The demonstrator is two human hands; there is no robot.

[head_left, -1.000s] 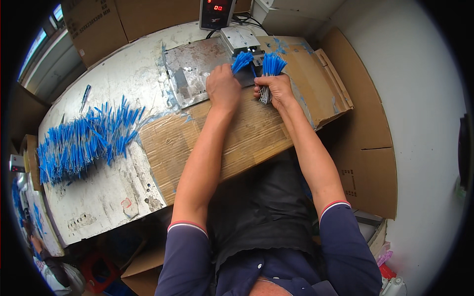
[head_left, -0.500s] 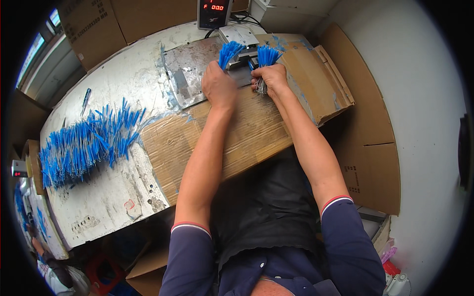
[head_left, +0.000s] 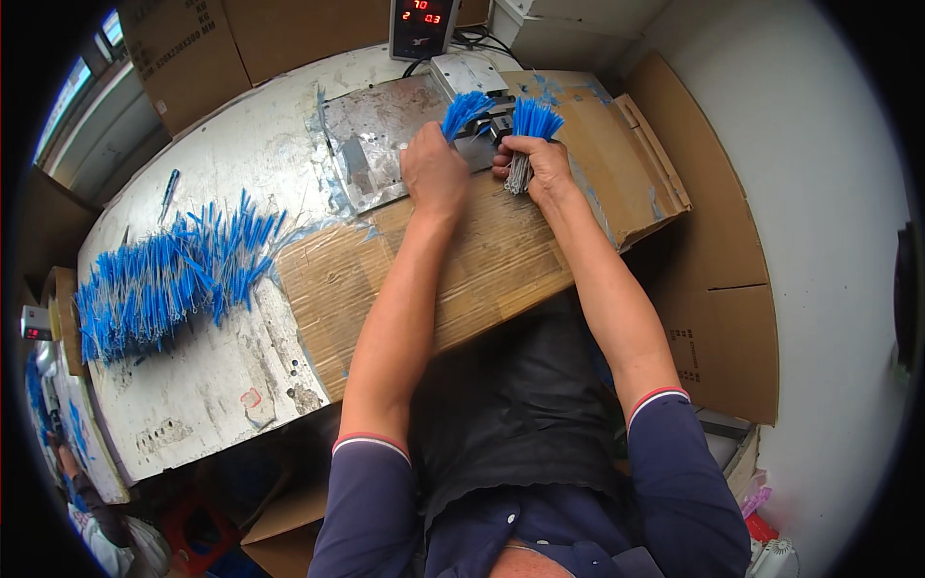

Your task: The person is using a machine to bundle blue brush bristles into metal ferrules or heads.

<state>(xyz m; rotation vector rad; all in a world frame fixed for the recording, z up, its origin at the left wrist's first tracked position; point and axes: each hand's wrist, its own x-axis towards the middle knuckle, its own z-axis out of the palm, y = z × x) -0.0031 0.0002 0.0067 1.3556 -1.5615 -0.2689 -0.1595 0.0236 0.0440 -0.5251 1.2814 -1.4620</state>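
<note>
In my left hand (head_left: 431, 173) is a bunch of blue brushes (head_left: 466, 114), thin bristled pieces whose tips fan out past my fingers. A second bunch of blue brushes (head_left: 537, 119), with thin wire stems hanging below, is gripped by my right hand (head_left: 541, 164). Between the two bunches stands a small machine (head_left: 466, 75) with a light metal housing and a dark front part (head_left: 500, 126). My right fingers are close to that front part; whether they touch it I cannot tell. A metal plate (head_left: 371, 135) lies under and beside my left hand.
A large pile of blue brushes (head_left: 173, 279) covers the left of the worn white table (head_left: 222, 376). Flattened cardboard (head_left: 356, 289) lines the front edge, and a cardboard box (head_left: 617, 154) is at right. A red-lit counter display (head_left: 421, 27) stands behind. A pen-like tool (head_left: 170, 193) lies left.
Both hands have shifted slightly right, each still holding its bunch. My left bunch now leans closer to the machine's front. The red digits on the display have changed.
</note>
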